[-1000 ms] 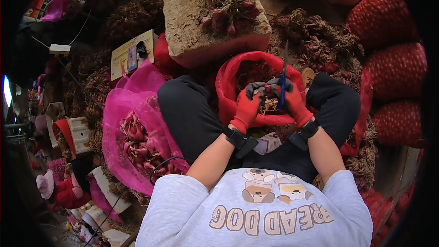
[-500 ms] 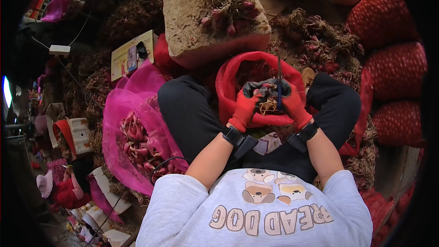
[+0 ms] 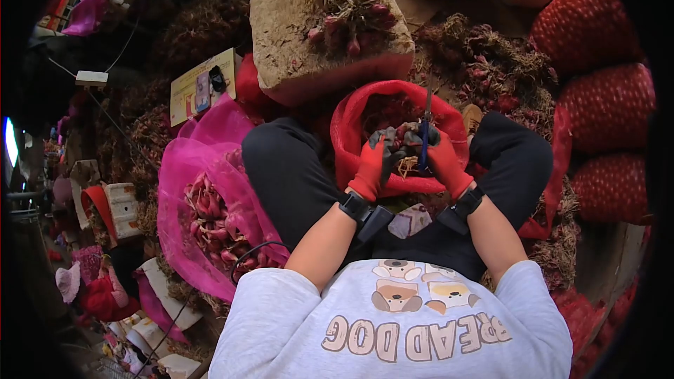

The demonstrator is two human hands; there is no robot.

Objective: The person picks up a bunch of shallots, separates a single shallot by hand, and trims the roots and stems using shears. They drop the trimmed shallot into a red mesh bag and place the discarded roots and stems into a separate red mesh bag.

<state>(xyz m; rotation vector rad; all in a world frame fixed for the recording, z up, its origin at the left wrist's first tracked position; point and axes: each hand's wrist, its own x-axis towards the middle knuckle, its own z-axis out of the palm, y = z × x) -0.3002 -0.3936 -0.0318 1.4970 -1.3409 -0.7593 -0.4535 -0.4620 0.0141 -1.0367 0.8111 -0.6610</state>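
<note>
My left hand [image 3: 372,165], in a red glove with dark grey fingers, is closed around a small bunch of shallots [image 3: 400,142] with dry stalks. Gloved the same way, my right hand [image 3: 448,158] grips blue-handled scissors [image 3: 424,146], their thin blade pointing away from me. Both hands are close together over an open red mesh sack [image 3: 345,158] between my legs. Dark contents show inside the sack, partly hidden by my hands. Straw-coloured dry stalks [image 3: 407,165] lie below the fingers.
A pink mesh bag [image 3: 179,238] of shallots lies left of my leg. Ahead stands a foam block [image 3: 288,35] with a shallot bunch [image 3: 354,17] on top. Loose shallots [image 3: 491,70] lie to the right, beside filled red sacks [image 3: 604,119]. A person [image 3: 105,295] is at the far left.
The bunch between my hands has turned, showing more dark red bulbs. The scissors have shifted slightly left and tilted, and my left fingers have lifted and changed their hold.
</note>
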